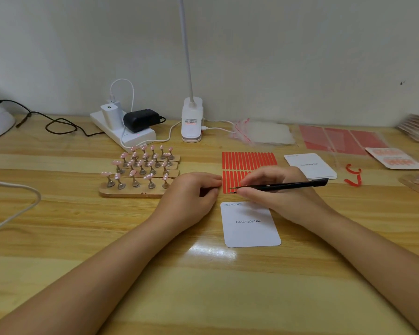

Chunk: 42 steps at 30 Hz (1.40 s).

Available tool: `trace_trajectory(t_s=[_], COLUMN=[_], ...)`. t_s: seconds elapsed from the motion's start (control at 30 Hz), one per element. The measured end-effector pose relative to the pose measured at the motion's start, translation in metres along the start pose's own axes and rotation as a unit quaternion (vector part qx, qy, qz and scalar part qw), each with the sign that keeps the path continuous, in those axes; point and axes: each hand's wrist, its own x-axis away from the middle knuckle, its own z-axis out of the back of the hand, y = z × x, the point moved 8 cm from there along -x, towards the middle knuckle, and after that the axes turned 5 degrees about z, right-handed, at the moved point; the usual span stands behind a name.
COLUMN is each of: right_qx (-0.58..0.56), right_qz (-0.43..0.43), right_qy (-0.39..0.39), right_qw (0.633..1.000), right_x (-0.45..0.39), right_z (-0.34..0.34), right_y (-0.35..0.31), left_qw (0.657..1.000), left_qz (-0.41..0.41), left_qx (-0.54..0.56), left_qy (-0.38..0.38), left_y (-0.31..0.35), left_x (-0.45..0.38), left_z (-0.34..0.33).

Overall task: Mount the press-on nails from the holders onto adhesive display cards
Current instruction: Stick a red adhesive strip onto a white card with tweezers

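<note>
Several pink press-on nails [140, 163] stand on metal stems on wooden holder strips [131, 191] left of centre. A white card printed "Handmade Nail" [250, 226] lies in front of me. Behind it is a sheet of red adhesive strips [248, 160]. My right hand [276, 189] holds black tweezers [283, 185] whose tips touch the sheet's lower left corner. My left hand [194, 197] rests with curled fingers at the sheet's left edge; whether it pinches the sheet I cannot tell.
A stack of white cards [310, 165] and peeled red backing scraps [353, 176] lie right of the sheet. A filled card [394, 158], red sheets [341, 139] and bags [264, 131] sit at back right. A power strip [124, 134], a clip lamp [191, 122] and cables line the wall.
</note>
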Motion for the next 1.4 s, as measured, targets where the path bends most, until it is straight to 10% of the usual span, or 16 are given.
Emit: trace_trajectory(t_s=[0.87,1.4], right_qx=[0.162,-0.031], right_qz=[0.127,0.015], right_qy=[0.007,0.14], right_qw=[0.978,0.989], right_x=[0.004,0.003], right_z=[-0.007,0.022], right_y=[-0.012,0.002], left_qw=[0.999,0.999], left_qz=[-0.027,-0.014], left_qx=[0.023,-0.018], left_qy=[0.014,0.026], left_y=[0.003,0.004], left_x=[0.002,0.005], left_z=[0.001,0.001])
